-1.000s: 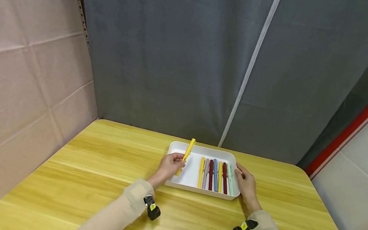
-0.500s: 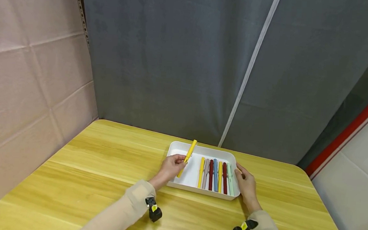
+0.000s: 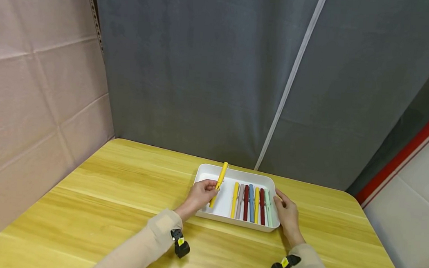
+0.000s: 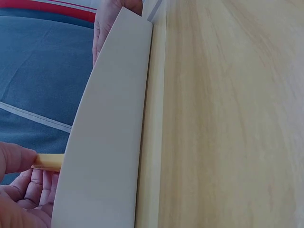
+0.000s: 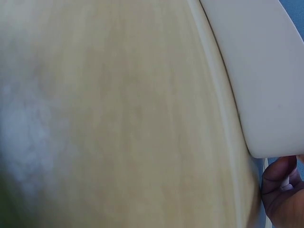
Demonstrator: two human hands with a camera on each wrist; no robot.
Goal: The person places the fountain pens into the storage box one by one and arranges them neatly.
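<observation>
In the head view my left hand pinches a yellow pen between thumb and fingers, over the left part of a white tray. The pen is tilted, its upper end toward the tray's far rim. My right hand touches the tray's right end wall, fingers at the rim. In the tray's right half several capped pens lie side by side: yellow, greyish mauve, dark red, blue, yellow, dark red and mint green. The left wrist view shows the tray's outer wall hiding most of the held pen.
The tray stands on a wood-grain table, close to its far edge. A dark grey curtain hangs behind it. Pale fabric covers the left side, and a red-edged white panel stands on the right.
My left hand has shifted slightly right with the yellow pen, and the pen stands a little more in line with the other pens. My right hand and the tray have stayed in place.
</observation>
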